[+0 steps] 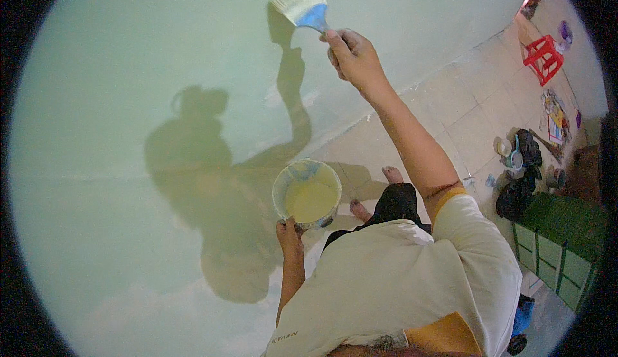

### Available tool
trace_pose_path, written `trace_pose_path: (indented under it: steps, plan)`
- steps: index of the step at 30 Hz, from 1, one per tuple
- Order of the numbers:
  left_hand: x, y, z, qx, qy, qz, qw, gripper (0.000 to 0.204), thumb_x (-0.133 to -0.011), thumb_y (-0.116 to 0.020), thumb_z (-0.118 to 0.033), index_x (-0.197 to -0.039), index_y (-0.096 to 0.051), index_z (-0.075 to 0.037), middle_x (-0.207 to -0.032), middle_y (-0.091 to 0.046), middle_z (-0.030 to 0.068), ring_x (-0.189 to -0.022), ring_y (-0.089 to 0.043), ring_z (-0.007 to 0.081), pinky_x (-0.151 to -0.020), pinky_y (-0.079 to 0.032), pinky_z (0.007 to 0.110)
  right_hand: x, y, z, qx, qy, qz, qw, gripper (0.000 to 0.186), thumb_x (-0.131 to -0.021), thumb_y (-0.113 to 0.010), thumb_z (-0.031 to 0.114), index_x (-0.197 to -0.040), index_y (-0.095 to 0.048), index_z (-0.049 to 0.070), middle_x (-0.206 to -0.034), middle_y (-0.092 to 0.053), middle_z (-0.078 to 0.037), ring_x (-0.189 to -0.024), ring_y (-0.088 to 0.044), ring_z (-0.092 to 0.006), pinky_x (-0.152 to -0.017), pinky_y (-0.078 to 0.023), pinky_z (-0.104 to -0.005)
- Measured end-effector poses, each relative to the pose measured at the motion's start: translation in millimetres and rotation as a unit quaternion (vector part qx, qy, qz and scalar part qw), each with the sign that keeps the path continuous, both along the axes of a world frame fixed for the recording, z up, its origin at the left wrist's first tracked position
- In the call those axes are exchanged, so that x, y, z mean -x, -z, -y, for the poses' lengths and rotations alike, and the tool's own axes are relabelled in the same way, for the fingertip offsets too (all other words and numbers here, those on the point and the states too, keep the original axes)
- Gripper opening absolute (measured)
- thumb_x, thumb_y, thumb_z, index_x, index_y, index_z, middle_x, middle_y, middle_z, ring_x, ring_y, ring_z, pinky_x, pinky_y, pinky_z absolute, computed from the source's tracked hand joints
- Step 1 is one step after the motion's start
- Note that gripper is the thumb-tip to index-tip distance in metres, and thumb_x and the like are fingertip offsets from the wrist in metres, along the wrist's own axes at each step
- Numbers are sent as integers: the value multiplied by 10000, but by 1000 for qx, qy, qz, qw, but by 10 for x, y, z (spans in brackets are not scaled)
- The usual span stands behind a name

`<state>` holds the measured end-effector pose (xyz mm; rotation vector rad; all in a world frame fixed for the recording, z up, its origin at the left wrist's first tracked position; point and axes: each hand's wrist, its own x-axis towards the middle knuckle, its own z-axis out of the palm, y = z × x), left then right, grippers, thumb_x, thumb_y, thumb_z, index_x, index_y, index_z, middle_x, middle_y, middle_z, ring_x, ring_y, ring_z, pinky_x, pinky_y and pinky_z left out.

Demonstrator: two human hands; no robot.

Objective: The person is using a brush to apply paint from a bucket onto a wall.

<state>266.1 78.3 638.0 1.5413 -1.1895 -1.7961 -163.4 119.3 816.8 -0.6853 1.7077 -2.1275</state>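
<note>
My right hand [353, 60] is closed around the handle of a wide paintbrush [308, 11]. The brush has a blue ferrule area and pale, paint-coated bristles pointing up and left, close to the light green wall [116, 67]; whether they touch it I cannot tell. Low in front of me, my left hand [290, 233] grips the near rim of a bucket [278, 196]. Pale yellowish-green paint [312, 199] lies inside it, and dried smears coat its inner wall. My shadow and the brush's shadow fall across the wall.
Tiled floor [450, 119] runs along the wall's base, with my bare feet on it. At the right are a red plastic stool [544, 60], black bags [515, 196], a small blue-handled pan [515, 157], scattered papers [555, 118] and a green cabinet [560, 222].
</note>
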Motion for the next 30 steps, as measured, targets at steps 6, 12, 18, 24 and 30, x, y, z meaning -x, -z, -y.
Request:
trace_pose_path:
  steps: [6,12,18,24,30]
  plan:
    - [-89,-49,116,-7,23,34,999,196,-871,-548,-117,-996,-423,-32,-921,-565,115,-757,-604,219,-599,-554,371,161,1177,342,-50,13,-15,999,391,-961,-475,421,-993,-618,59,-650,-489,18,-554,-434,-72,-492,-375,-227]
    - [-170,12,206,-9,36,24,999,207,-864,-552,-119,-983,-405,-36,-902,-549,112,-758,-594,212,-610,-559,377,-83,3394,91,-265,130,-58,954,436,-940,-481,421,-901,-618,9,-687,-594,-101,-605,-564,-179,-576,-453,-336]
    - [-397,303,278,-13,29,91,995,185,-860,-560,-120,-951,-419,-42,-883,-541,101,-747,-589,203,-618,-563,378,-112,3903,-290,-383,96,131,909,385,-934,-486,367,-943,-612,4,-882,-650,-217,-831,-638,-335,-728,-487,-432]
    - [-24,289,148,-24,26,76,996,178,-860,-554,-119,-947,-420,-42,-869,-535,87,-712,-577,189,-619,-568,376,833,3802,-900,-430,238,-38,870,412,-951,-431,362,-1034,-594,-8,-995,-620,-267,-949,-591,-427,-820,-462,-478]
    - [181,-170,-59,-17,-22,67,997,245,-871,-558,-142,-1038,-426,-20,-949,-558,113,-803,-601,208,-673,-571,389,1326,3330,-660,-377,254,-39,890,423,-943,-437,359,-994,-607,-25,-921,-638,-232,-871,-622,-384,-762,-487,-453]
